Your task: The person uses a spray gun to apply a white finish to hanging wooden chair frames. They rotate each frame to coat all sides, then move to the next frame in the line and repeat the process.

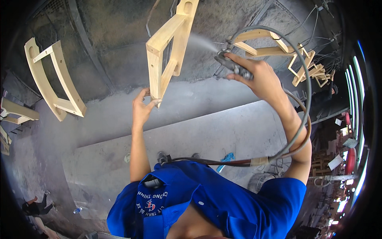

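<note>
In my right hand (258, 73) is a metal spray gun (234, 65), my fingers wrapped round its body. A pale mist leaves its nozzle toward the left, at a light wooden frame (156, 59) that hangs before me. Grey and brown hoses (308, 91) run from the gun and loop down past my right arm. My left hand (144, 107) pinches the lower end of the same wooden frame between thumb and fingers. The frame is tilted, its top reaching past the upper edge of the view.
More wooden frames hang at the left (55, 79) and at the right (258, 44). A grey board (179, 139) lies on the floor before my feet, with a blue cloth (227, 159) and a round metal container (260, 181) at its right. Another person (38, 205) is at far lower left.
</note>
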Demonstrator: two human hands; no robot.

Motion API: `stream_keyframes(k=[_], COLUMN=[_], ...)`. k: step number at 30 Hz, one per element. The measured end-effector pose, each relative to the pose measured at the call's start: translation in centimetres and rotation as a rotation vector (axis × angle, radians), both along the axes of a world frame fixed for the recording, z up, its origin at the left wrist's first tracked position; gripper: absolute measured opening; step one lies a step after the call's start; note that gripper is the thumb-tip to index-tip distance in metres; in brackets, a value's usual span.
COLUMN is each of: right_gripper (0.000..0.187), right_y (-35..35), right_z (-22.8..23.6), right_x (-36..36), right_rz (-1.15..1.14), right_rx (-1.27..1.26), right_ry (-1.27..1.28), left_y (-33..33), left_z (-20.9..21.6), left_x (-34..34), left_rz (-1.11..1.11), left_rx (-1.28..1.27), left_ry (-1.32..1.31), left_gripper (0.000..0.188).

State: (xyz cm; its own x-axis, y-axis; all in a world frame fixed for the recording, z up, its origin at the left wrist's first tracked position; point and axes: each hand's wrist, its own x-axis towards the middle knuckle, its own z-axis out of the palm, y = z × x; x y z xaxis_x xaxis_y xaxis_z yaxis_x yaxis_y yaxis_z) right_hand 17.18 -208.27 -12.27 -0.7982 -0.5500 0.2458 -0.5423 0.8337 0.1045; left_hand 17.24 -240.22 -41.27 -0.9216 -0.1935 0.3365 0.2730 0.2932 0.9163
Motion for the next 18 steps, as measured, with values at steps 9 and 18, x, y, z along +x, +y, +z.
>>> stream_keyframes(k=[9,18], right_gripper=[0.058,0.056], right_y=[10.6,19.3], right_z=[-1.8,-8.9], right_x=[8.9,15.4], right_rz=[0.275,-0.083], right_rx=[-0.013,0.303], right_ry=[0.621,-0.065], left_y=[16.5,10.2], left_z=[-1.0,25.0], left_x=[-6.0,-12.2], left_rz=[0.190,0.432], left_rx=[-0.198,-0.306], left_ry=[0.272,0.935], left_gripper=[0.035,0.021])
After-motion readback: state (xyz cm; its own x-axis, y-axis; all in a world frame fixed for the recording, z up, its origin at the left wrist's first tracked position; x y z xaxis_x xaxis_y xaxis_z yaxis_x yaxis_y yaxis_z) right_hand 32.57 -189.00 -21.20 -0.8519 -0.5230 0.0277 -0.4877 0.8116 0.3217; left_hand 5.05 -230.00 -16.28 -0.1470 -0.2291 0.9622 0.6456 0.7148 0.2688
